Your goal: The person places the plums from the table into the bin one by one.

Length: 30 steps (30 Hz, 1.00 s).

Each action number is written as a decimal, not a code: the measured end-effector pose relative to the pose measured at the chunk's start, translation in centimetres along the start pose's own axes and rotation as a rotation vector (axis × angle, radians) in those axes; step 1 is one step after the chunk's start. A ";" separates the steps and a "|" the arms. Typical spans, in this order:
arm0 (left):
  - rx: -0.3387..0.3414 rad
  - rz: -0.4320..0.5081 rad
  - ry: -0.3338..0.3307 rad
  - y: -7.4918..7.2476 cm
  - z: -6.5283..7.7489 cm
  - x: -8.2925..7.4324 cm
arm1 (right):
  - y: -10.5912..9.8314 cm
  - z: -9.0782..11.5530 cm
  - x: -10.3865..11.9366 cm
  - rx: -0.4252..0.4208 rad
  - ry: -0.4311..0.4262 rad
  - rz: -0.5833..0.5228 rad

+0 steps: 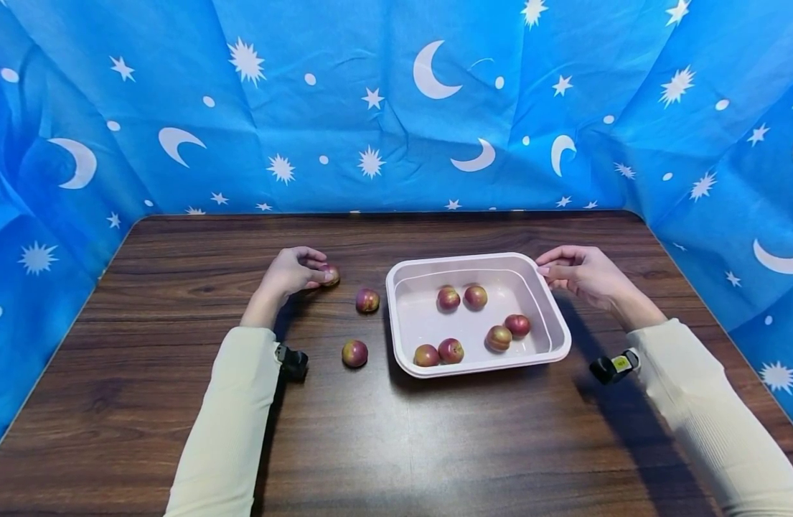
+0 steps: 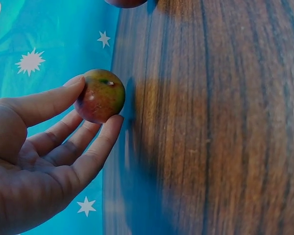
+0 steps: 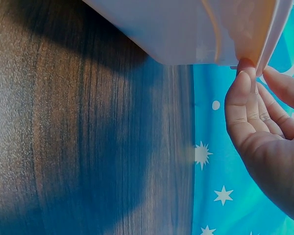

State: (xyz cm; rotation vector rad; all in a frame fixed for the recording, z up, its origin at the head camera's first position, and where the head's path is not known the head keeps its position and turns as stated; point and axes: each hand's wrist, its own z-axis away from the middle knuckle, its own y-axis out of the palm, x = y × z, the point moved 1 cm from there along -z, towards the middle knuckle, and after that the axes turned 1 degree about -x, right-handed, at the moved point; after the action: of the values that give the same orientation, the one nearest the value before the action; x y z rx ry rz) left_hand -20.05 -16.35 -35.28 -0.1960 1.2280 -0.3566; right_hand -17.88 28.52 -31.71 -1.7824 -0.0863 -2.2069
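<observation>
Between its thumb and fingertips, my left hand (image 1: 293,271) pinches a red-green plum (image 2: 101,96), left of the tray in the head view. Two more plums lie on the table near it, one plum (image 1: 367,300) beside the tray and another plum (image 1: 354,353) closer to me. The white plastic tray (image 1: 405,327) holds several plums in pairs, including a plum (image 1: 476,296) at the back and a plum (image 1: 499,338) toward the right. At the tray's far right corner, my right hand (image 1: 586,276) grips the rim with thumb and fingers, as the right wrist view (image 3: 264,120) shows.
The dark wood-grain table (image 1: 144,402) runs back to a blue cloth (image 1: 344,129) with white moons and stars, which also hangs at both sides. A black wrist camera (image 1: 293,362) sits at the left sleeve, another camera (image 1: 612,366) at the right.
</observation>
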 end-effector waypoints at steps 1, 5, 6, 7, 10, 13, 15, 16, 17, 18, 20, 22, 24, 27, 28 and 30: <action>0.000 0.002 -0.003 0.0 0.0 0.0 | 0.0 0.0 0.0 0.000 0.000 -0.003; 0.003 0.008 -0.007 -0.2 0.3 -0.2 | 0.0 0.0 0.0 -0.002 -0.001 0.002; 0.004 0.010 -0.007 -0.2 0.3 -0.2 | 0.0 0.0 0.0 -0.002 -0.001 0.003; 0.007 0.011 -0.006 -0.2 0.4 -0.3 | 0.0 0.0 0.1 -0.002 -0.001 0.003; 0.010 0.011 -0.003 -0.2 0.6 -0.5 | 0.0 0.1 0.1 -0.005 0.000 0.021; 0.012 0.006 0.002 -0.2 0.8 -0.6 | 0.0 0.1 0.1 -0.009 0.001 0.034; 0.012 0.002 0.013 -0.2 1.0 -0.8 | 0.0 0.1 0.1 -0.009 0.000 0.037; 0.013 0.004 0.019 -0.2 1.1 -0.8 | 0.0 0.1 0.1 -0.007 -0.001 0.032; 0.012 0.003 0.024 -0.1 1.1 -0.9 | 0.0 0.1 0.1 -0.006 -0.001 0.028; 0.011 0.003 0.030 -0.1 1.2 -1.0 | 0.0 0.1 0.1 -0.005 -0.001 0.024; 0.009 0.000 0.042 -0.1 1.4 -1.1 | 0.0 0.1 0.0 -0.005 -0.002 0.016; 0.009 0.000 0.050 0.0 1.6 -1.2 | 0.0 0.1 0.0 -0.005 -0.001 0.012; 0.011 -0.005 0.060 0.1 1.7 -1.3 | 0.0 0.1 0.0 -0.008 0.000 0.018; 0.017 -0.016 0.075 0.2 2.0 -1.5 | 0.0 0.1 0.0 -0.013 0.005 0.032; 0.018 -0.020 0.080 0.2 2.0 -1.6 | 0.0 0.1 0.0 -0.014 0.008 0.036; 0.022 -0.019 0.088 0.3 2.2 -1.8 | 0.0 0.0 0.0 -0.015 0.013 0.036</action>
State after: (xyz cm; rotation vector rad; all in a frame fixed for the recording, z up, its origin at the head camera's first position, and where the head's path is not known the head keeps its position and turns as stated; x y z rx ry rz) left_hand -18.48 -15.56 -33.09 -0.1745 1.3094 -0.3988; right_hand -17.86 28.49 -31.68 -1.7632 -0.0338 -2.1995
